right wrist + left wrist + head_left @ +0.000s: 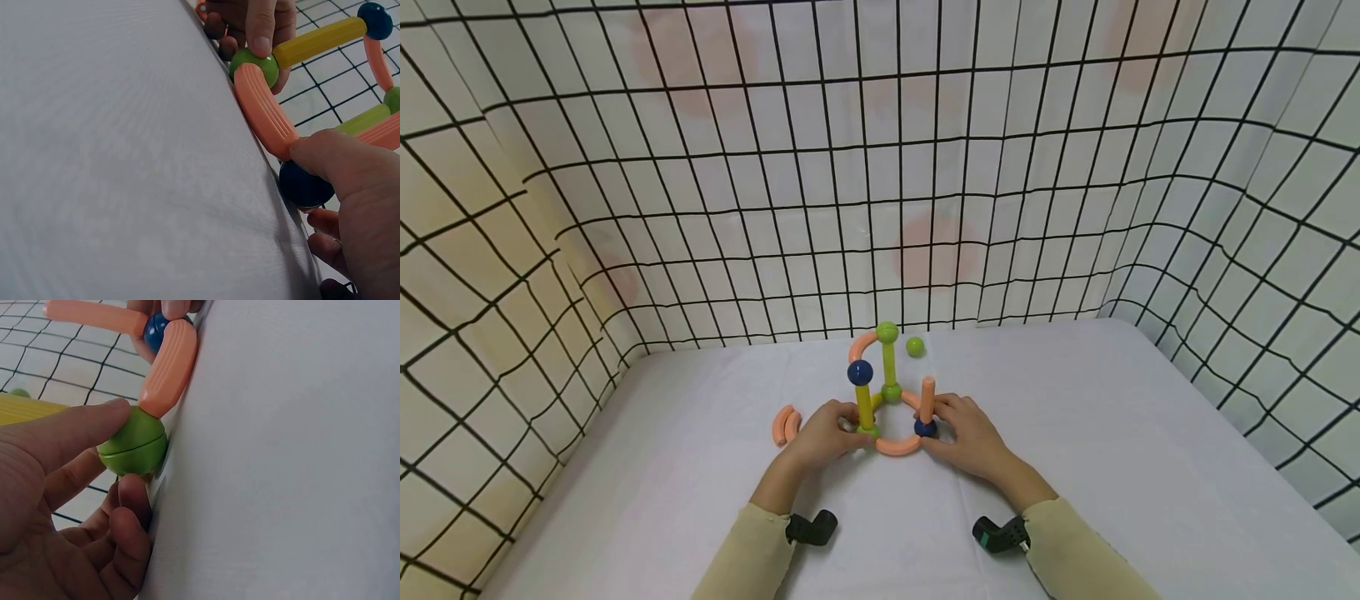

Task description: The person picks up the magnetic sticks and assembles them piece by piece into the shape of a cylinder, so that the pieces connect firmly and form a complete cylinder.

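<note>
A ball-and-rod construction stands on the table, its base ring made of balls joined by curved orange rods and a yellow piece. My left hand (823, 435) pinches the green ball (134, 444) at its front left, thumb on top. On the right, my right hand (972, 437) grips a dark blue ball (304, 184) low on the base. Between these balls runs a curved orange rod (898, 447). An upright yellow rod (864, 404) carries another blue ball (860, 372). Behind, a green rod (889, 364) bears a green ball (887, 332). An orange rod (928, 398) rises from the right-hand ball.
Two loose curved orange rods (782, 425) lie left of my left hand. A loose green ball (915, 346) sits behind the construction. Black netting (925, 200) over white cloth encloses the white table (1120, 450) at the back and sides.
</note>
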`<state>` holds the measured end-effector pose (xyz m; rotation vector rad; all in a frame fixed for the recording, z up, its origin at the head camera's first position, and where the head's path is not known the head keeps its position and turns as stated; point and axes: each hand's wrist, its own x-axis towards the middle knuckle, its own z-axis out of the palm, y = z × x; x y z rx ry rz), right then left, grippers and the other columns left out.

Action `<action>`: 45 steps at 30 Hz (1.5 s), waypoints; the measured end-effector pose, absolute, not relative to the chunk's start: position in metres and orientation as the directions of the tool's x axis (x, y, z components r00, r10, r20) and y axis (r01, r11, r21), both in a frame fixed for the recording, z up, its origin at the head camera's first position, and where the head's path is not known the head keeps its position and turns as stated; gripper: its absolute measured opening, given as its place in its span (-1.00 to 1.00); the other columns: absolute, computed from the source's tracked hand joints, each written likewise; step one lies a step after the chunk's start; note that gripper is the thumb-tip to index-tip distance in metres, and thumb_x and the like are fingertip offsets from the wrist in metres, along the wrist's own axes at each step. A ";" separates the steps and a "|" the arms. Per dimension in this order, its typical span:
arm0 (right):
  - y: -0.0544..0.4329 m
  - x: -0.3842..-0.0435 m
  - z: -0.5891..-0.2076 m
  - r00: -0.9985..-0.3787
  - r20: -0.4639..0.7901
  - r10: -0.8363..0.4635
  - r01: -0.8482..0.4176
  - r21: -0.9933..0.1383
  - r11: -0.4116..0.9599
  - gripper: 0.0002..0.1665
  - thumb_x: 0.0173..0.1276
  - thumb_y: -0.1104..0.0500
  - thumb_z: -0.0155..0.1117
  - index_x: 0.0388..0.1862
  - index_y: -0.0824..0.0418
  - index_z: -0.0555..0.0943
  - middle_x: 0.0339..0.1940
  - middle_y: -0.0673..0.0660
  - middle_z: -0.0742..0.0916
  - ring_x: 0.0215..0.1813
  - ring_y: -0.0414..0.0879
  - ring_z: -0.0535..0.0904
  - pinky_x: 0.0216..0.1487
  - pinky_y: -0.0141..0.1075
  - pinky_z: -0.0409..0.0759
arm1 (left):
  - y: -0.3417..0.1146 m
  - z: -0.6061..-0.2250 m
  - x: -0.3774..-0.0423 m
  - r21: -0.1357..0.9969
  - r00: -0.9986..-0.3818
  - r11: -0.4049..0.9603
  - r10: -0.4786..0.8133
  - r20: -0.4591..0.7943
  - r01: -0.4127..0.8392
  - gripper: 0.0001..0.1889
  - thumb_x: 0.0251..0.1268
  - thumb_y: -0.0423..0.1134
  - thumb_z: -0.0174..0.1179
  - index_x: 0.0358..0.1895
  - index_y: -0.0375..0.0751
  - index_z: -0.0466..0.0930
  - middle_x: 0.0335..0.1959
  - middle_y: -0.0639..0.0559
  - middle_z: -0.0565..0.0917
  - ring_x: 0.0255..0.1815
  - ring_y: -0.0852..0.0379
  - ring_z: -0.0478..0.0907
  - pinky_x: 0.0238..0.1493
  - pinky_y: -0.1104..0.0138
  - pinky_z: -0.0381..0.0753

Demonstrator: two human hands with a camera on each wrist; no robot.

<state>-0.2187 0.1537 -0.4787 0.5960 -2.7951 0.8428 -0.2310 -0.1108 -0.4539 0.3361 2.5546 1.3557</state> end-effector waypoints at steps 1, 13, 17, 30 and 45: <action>0.154 -0.219 -0.479 -0.907 0.265 -0.328 -0.420 -0.498 0.759 -0.52 0.25 -0.07 0.44 0.15 -0.03 0.66 0.28 0.05 0.63 0.23 0.05 0.50 0.22 0.04 0.50 | -0.111 -0.454 -0.231 0.834 -0.948 0.544 0.304 -0.095 0.091 -0.65 0.12 -0.19 0.47 -0.03 -0.19 0.70 -0.05 -0.11 0.53 -0.23 0.09 0.44 -0.35 0.36 0.46; 0.155 -0.219 -0.480 -0.880 0.320 -0.351 -0.472 -0.508 0.720 -0.58 0.31 -0.02 0.38 0.12 0.05 0.69 0.25 0.03 0.63 0.24 0.05 0.51 0.28 0.06 0.47 | -0.113 -0.455 -0.232 0.839 -0.955 0.543 0.263 -0.135 0.031 -0.59 0.17 -0.17 0.43 0.07 -0.21 0.65 0.00 -0.13 0.50 -0.38 0.12 0.47 -0.42 0.39 0.49; 0.156 -0.219 -0.481 -0.879 0.329 -0.346 -0.473 -0.512 0.716 -0.60 0.35 -0.02 0.36 0.12 0.07 0.70 0.24 0.04 0.63 0.26 0.06 0.51 0.28 0.07 0.47 | -0.114 -0.454 -0.233 0.840 -0.956 0.542 0.258 -0.136 0.027 -0.61 0.18 -0.16 0.42 0.07 -0.17 0.65 0.02 -0.12 0.53 -0.38 0.12 0.48 -0.41 0.37 0.50; 0.155 -0.220 -0.480 -0.864 0.358 -0.354 -0.498 -0.500 0.709 -0.61 0.35 -0.05 0.36 0.10 0.03 0.72 0.21 0.06 0.64 0.25 0.07 0.53 0.24 0.07 0.51 | -0.112 -0.451 -0.232 0.824 -0.964 0.565 0.244 -0.110 0.049 -0.61 0.21 -0.14 0.38 0.10 -0.14 0.62 0.00 -0.10 0.58 -0.40 0.12 0.50 -0.41 0.37 0.50; 0.153 -0.219 -0.480 -0.886 0.321 -0.335 -0.461 -0.526 0.715 -0.58 0.30 -0.11 0.41 0.08 0.02 0.73 0.30 0.04 0.58 0.24 0.04 0.53 0.21 0.07 0.52 | -0.106 -0.455 -0.232 0.794 -0.986 0.605 0.158 -0.046 0.060 -0.60 0.17 -0.07 0.43 0.04 -0.13 0.62 -0.04 -0.06 0.67 -0.25 0.12 0.55 -0.33 0.37 0.58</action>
